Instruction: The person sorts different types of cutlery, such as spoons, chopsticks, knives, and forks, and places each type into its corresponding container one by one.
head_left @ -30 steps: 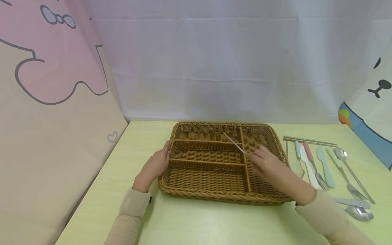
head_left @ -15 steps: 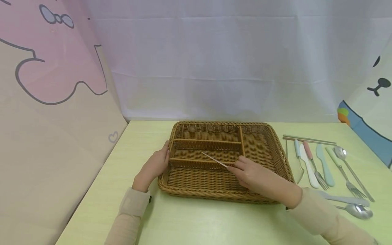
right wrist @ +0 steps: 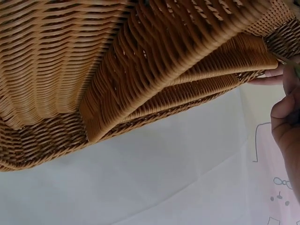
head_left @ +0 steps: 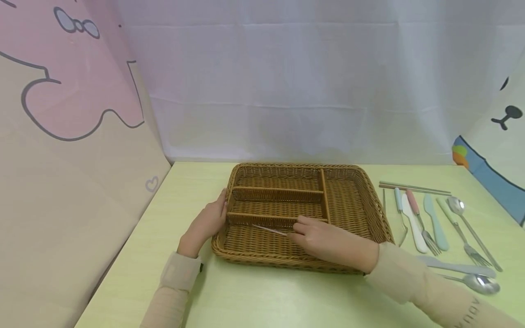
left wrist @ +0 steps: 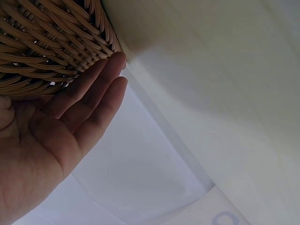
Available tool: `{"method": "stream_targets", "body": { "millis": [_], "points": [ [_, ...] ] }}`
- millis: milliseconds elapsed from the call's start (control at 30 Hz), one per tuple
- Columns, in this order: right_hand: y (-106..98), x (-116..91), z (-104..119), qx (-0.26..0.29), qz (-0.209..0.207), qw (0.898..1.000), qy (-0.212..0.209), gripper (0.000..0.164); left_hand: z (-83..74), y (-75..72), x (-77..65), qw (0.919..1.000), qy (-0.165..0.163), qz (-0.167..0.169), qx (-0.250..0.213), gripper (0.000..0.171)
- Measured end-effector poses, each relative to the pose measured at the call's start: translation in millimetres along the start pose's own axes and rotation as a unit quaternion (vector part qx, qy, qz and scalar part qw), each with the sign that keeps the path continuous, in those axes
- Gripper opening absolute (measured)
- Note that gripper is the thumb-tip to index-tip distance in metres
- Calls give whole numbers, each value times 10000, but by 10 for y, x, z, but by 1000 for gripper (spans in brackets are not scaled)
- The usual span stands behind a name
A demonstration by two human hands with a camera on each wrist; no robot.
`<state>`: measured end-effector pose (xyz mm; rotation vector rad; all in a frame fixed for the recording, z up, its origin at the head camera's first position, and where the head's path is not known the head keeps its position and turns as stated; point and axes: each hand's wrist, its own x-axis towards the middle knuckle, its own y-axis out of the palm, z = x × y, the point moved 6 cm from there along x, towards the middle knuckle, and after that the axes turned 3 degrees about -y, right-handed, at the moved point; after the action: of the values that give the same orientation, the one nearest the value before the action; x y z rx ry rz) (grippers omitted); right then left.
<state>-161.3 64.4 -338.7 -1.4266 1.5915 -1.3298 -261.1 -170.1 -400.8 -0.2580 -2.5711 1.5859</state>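
Observation:
A brown wicker cutlery basket (head_left: pixel 303 263) with dividers stands on the table. My right hand (head_left: pixel 317 239) is over its front compartment and pinches a thin metal chopstick (head_left: pixel 269 229) that points left, low inside that compartment. The fingertips hide the chopstick's right end. In the right wrist view, the right hand (right wrist: pixel 288 117) shows at the edge, beyond the basket's dividers (right wrist: pixel 154 70). My left hand (head_left: pixel 207 223) rests against the basket's left side. In the left wrist view, its fingers (left wrist: pixel 101 110) lie nearly straight along the outer wicker wall (left wrist: pixel 51 42).
Right of the basket lie two chopsticks (head_left: pixel 414 188), another thin stick (head_left: pixel 384 200), a white knife (head_left: pixel 415 223), a mint knife (head_left: pixel 436 223), a pink-handled fork (head_left: pixel 420 218), a green-handled fork (head_left: pixel 459 228), a long spoon (head_left: pixel 471 228), a grey knife (head_left: pixel 459 266) and another spoon (head_left: pixel 480 283).
My right hand has moved left and toward the front with the chopstick, from over the right divider down into the front compartment. The left hand has stayed at the basket's side.

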Motion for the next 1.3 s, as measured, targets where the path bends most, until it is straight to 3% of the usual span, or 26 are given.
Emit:
{"method": "stream_targets", "body": {
  "millis": [167, 300, 533, 867, 1000, 1300],
  "points": [
    [100, 41, 3, 307, 200, 9993, 0, 11, 0, -3, -1, 10000, 23, -24, 44, 50],
    [165, 59, 2, 565, 208, 9982, -22, 20, -4, -11, -8, 10000, 29, -52, 44, 49],
    [250, 54, -10, 511, 371, 9980, 4, 31, 0, -4, -11, 10000, 7, -7, 14, 50],
    [369, 40, 14, 862, 1354, 9866, 310, 41, -7, -7, -12, 9999, 69, 52, 81, 50],
    [396, 38, 11, 1133, 1549, 9804, 435, 45, -2, -7, -7, 10000, 29, 82, 40, 51],
    [440, 23, 3, 1275, 1688, 9760, 509, 32, 8, 3, 1, 10000, 73, 42, 47, 51]
  ]
}}
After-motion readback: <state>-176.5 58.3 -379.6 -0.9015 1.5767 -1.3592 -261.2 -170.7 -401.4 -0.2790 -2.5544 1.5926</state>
